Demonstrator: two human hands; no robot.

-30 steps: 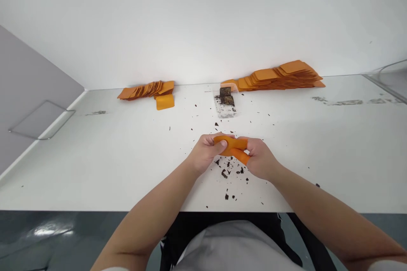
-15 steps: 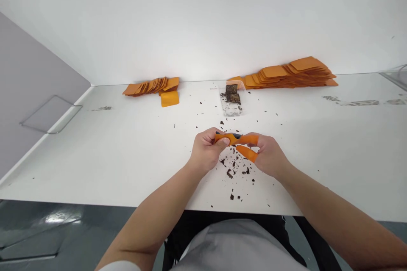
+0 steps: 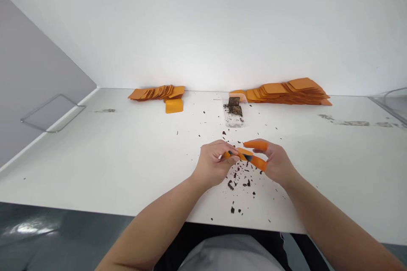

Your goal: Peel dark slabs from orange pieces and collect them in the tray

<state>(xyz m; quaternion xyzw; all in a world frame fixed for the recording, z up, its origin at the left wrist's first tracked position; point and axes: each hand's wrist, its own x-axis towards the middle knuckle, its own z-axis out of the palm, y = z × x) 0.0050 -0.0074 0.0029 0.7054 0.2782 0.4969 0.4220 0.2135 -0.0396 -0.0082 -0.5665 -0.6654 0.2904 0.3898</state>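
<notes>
Pinched in my left hand [image 3: 216, 161], between thumb and fingers, is a small orange packet [image 3: 244, 151] with a dark grey-blue patch along its near edge. Whether that patch is an opening or something inside, I cannot tell. My right hand [image 3: 277, 161] is at the packet's right end, with orange finger covers on the thumb and forefinger. Those two fingers are spread apart, the thumb's tip close to or touching the packet. Below the hands, dark brown flakes [image 3: 230, 185] lie scattered on the white table [image 3: 143, 169].
Beyond the hands stands a clear plastic tray [image 3: 235, 125] holding dark brown flaky pieces [image 3: 235, 109]. A row of orange packets [image 3: 152, 92] lies back left, with a single packet [image 3: 174, 106] before it. A larger pile [image 3: 286, 92] leans against the wall at back right.
The right thumb and forefinger have moved apart, and the forefinger has come off the packet. The left fingers now cover more of the packet's left end. The camera view has tilted slightly.
</notes>
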